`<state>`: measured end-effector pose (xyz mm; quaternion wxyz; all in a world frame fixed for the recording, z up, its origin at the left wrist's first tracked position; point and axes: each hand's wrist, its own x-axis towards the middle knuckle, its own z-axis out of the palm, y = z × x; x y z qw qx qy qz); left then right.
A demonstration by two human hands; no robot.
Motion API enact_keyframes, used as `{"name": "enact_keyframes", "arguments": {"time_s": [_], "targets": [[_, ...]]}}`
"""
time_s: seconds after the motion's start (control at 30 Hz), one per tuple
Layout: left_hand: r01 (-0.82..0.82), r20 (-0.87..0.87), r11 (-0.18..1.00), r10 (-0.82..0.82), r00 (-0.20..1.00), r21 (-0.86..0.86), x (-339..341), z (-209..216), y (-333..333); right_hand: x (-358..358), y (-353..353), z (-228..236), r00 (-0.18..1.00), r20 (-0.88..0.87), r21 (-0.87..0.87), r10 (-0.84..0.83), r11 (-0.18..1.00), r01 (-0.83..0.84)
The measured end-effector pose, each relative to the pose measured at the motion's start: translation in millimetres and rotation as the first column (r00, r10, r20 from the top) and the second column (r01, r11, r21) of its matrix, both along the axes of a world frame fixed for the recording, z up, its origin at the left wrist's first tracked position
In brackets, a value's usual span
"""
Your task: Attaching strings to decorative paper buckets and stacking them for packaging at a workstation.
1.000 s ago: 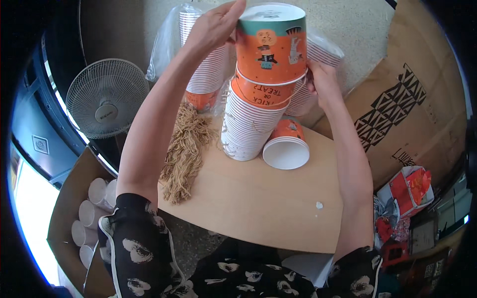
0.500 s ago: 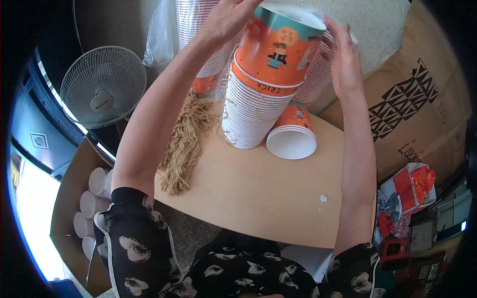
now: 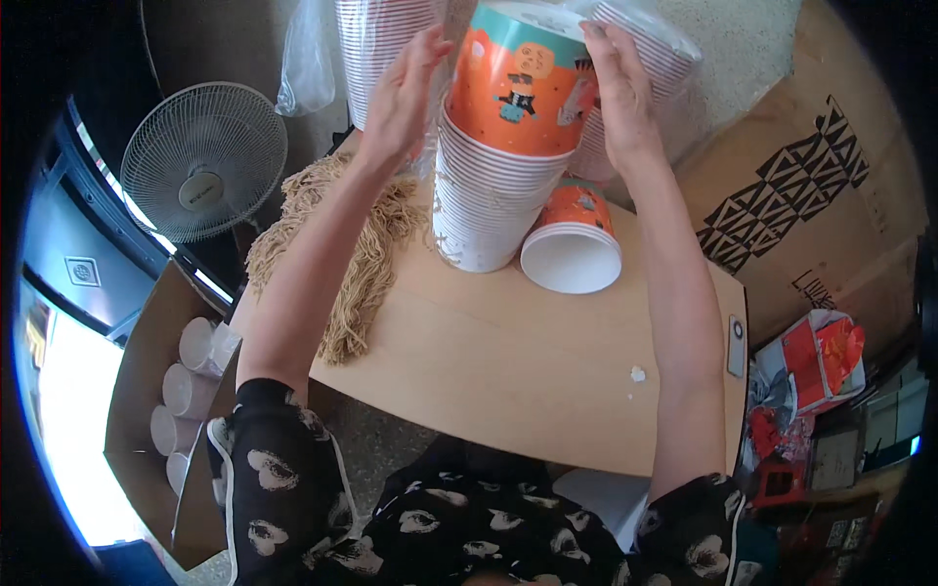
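A tall stack of paper buckets [image 3: 489,190] stands upside down on the light wood table. Its top bucket, orange and teal with cartoon figures, has its base facing up. My left hand [image 3: 399,105] is beside the stack on its left, fingers apart and apparently free of the bucket. On the other side, my right hand [image 3: 623,98] rests its outstretched fingers against the top bucket's upper right. A few nested orange buckets [image 3: 572,256] lie on their side just right of the stack, white mouth toward me. Tan string [image 3: 357,283] is heaped to the left.
Behind stand wrapped bucket stacks, one at the left [image 3: 379,59] and one at the right [image 3: 660,49]. A grey fan [image 3: 203,161] is at left, above an open carton [image 3: 132,410] holding clear plastic cups. A large printed carton [image 3: 821,195] leans at right. A white scrap [image 3: 638,374] lies on the table [image 3: 508,391].
The top bucket has settled lower onto the stack, hiding its lettered lower band. My left hand has come off it, down and left; my right hand has shifted left with its fingers outstretched.
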<state>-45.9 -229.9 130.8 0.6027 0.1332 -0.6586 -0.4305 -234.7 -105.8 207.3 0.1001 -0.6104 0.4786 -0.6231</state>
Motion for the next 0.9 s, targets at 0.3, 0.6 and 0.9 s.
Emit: {"name": "enact_keyframes", "arguments": {"time_s": [0.3,0.6,0.9], "targets": [[-0.166,0.413,0.963,0.242,0.878,-0.212,14,-63,37,-41,32,-15,0.997,0.059,-0.029,0.042,0.999,-0.041],[-0.135,0.364,0.963,0.215,0.906,-0.233,-16,-138,146,-108,128,-155,0.602,-0.729,0.007,-0.325,0.876,0.482],[0.001,0.394,0.865,0.227,0.891,-0.502,-128,-96,134,-117,130,-193,0.531,-0.665,-0.327,-0.525,0.844,0.425]]}}
